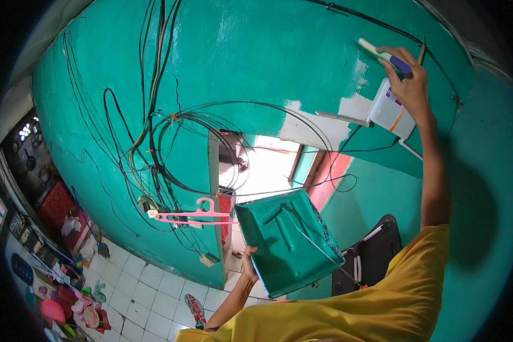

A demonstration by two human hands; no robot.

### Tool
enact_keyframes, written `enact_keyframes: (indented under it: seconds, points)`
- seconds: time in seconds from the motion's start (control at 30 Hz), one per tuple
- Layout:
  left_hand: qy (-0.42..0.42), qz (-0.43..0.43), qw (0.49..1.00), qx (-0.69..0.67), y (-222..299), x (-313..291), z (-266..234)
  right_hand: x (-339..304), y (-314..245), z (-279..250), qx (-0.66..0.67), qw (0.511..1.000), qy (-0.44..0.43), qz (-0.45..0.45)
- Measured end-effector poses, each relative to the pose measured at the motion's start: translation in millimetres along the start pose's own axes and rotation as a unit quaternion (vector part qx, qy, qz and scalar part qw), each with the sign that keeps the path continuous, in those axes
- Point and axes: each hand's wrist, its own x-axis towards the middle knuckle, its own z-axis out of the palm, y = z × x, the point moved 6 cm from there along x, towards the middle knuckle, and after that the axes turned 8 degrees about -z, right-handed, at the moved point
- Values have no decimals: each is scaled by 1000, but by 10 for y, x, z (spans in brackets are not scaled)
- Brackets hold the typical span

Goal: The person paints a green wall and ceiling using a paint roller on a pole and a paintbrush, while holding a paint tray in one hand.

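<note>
My right hand (407,80) is raised at the upper right, its fingers closed around a paintbrush (385,55) with a pale end and a purple part. The pale tip is at the green wall (256,62), beside a whitish unpainted patch (356,108). Low in the middle, my left hand (249,263) grips the left side of a paint tray (262,282). Green paint coats the tray's inside. Across it lies a paint roller (293,219) with a thin wire frame, also coated green. My left fingers are partly hidden under the tray.
A white box (390,105) is mounted on the wall just below my right hand. Loops of black cable (171,154) hang on the left, with a pink hanger (202,214) among them. A doorway opens behind the tray. A dark folding chair (382,245) stands right of it.
</note>
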Motion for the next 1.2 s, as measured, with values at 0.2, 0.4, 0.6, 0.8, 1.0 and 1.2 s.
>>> enact_keyframes:
  seconds: [0.2,0.4,0.6,0.8,1.0,1.2]
  points:
    - [-12,-18,1000,-16,-71,66,-34,-467,-293,268,-34,990,-119,-75]
    - [-4,-11,1000,5,-45,103,-45,-420,-173,128,57,994,-95,-7]
    - [-3,-8,1000,-7,-41,47,21,-341,-258,54,-44,994,-67,-70]
    - [-11,-7,1000,-14,-80,196,-139,-587,-404,201,91,988,-124,21]
    - [3,-17,1000,-5,-75,208,-147,-362,217,79,74,981,-120,130]
    - [39,5,999,-3,-40,111,-85,-93,138,-148,19,999,-39,-2]
